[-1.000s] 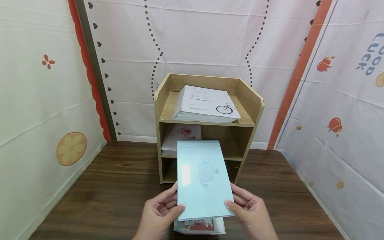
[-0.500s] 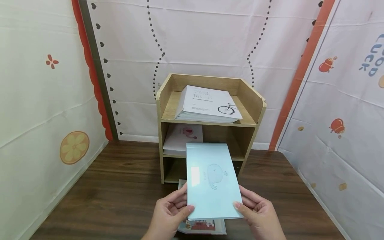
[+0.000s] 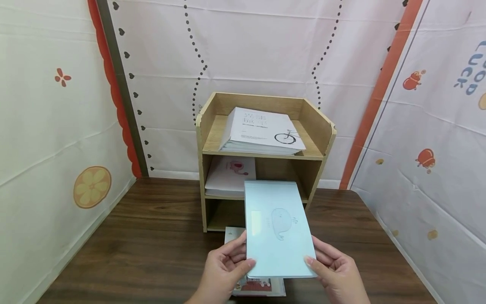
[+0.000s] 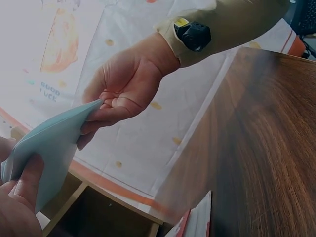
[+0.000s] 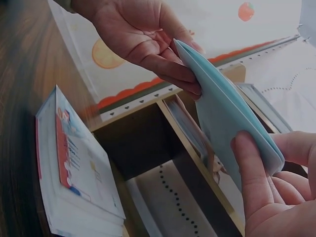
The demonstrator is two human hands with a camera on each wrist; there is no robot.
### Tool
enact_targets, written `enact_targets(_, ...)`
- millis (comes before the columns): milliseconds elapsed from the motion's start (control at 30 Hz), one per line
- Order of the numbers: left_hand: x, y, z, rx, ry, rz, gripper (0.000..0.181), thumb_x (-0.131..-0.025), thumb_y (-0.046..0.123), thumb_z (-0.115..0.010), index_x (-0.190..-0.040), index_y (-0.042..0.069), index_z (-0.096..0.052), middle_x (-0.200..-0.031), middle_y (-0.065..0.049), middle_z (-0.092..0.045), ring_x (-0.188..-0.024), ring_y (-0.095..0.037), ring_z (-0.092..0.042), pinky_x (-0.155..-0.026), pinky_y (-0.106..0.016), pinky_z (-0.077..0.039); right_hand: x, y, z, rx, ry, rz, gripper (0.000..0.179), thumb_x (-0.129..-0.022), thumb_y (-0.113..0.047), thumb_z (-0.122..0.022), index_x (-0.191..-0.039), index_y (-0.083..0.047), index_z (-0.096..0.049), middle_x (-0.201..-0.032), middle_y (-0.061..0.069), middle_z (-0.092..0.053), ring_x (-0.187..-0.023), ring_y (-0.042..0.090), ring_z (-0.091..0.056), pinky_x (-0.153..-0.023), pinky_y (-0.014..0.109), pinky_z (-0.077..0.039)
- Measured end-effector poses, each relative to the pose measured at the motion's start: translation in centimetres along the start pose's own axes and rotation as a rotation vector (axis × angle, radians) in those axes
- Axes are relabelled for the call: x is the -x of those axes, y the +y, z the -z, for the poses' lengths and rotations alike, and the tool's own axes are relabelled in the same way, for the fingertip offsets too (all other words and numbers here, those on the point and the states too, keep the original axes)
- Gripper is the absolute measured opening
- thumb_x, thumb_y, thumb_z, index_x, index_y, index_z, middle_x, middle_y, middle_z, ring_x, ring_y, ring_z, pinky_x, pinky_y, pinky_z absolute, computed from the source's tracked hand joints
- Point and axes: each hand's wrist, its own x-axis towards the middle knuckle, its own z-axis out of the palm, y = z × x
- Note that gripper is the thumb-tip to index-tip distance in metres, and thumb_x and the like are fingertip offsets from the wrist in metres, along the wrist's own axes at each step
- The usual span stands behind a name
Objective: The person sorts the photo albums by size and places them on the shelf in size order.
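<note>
A light blue notebook [image 3: 279,236] with a whale drawing on its cover is held up in front of the shelf, its far end overlapping the middle shelf in the head view. My left hand [image 3: 228,268] pinches its left edge, thumb on the cover and fingers underneath. On the opposite edge, my right hand [image 3: 336,268] grips it the same way. The right wrist view shows the notebook [image 5: 229,111] as thin and slightly bowed between both hands. Below it on the table lies a thick book [image 5: 86,163] with a red and white cover, mostly hidden in the head view.
A small wooden shelf [image 3: 265,157] stands on the dark wood table [image 3: 159,240]. On its top lies a white book stack [image 3: 262,128] with a bicycle drawing; a pink notebook [image 3: 231,173] sits at the left of the middle level. Patterned cloth [image 3: 262,46] surrounds the table.
Both hands have shifted to the right together, carrying the light blue notebook. More of the book below and the pink notebook now shows at the left. The shelf has stayed in place.
</note>
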Motion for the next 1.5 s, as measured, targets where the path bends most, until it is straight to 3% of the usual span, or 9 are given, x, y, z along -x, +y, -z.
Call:
enact_targets(167, -0.4, -0.3, -0.5, 0.018, -0.003, 0.023, 0.067, -0.095, -0.001, -0.069, -0.151, -0.015, -0.034, -0.137, -0.041, -0.053, -0.114, -0.017, -0.071, -0.095, -0.030, -0.059, 0.0, -0.1, 0.7, -0.003, -0.023, 0.017, 0.044, -0.090, 0.004, -0.071, -0.117, -0.029, -0.075, -0.116, 0.001, -0.077, -0.096, 0.024, -0.077, -0.077, 0.039, -0.065)
enact_targets(800, -1.3, -1.0, -1.9, 0.050, -0.021, 0.067, 0.068, -0.095, 0.001, -0.069, -0.152, -0.012, -0.034, -0.140, -0.037, -0.053, -0.118, -0.017, -0.069, -0.097, -0.031, -0.058, 0.0, 0.2, 2.5, -0.033, -0.026, 0.038, 0.045, -0.092, 0.006, -0.068, -0.114, -0.033, -0.076, -0.114, 0.002, -0.078, -0.094, 0.021, -0.077, -0.075, 0.035, -0.065)
enact_targets(1000, -1.5, -1.1, -2.1, 0.055, -0.020, 0.089, 0.067, -0.096, 0.004, -0.070, -0.152, -0.009, -0.036, -0.138, -0.035, -0.056, -0.116, -0.017, -0.070, -0.096, -0.031, -0.058, 0.0, 0.5, 2.8, -0.010, 0.020, 0.002, 0.044, -0.091, 0.005, -0.070, -0.113, -0.033, -0.076, -0.113, 0.002, -0.078, -0.095, 0.022, -0.077, -0.075, 0.036, -0.065)
enact_targets(1500, -2.0, -1.9, -1.9, 0.014, -0.014, 0.072, 0.070, -0.094, 0.002, -0.072, -0.151, -0.013, -0.035, -0.138, -0.037, -0.055, -0.115, -0.015, -0.070, -0.096, -0.029, -0.059, -0.5, 0.9, 2.8, 0.021, 0.057, -0.026, 0.043, -0.090, 0.003, -0.072, -0.107, -0.036, -0.076, -0.112, -0.001, -0.079, -0.096, 0.021, -0.076, -0.077, 0.037, -0.065)
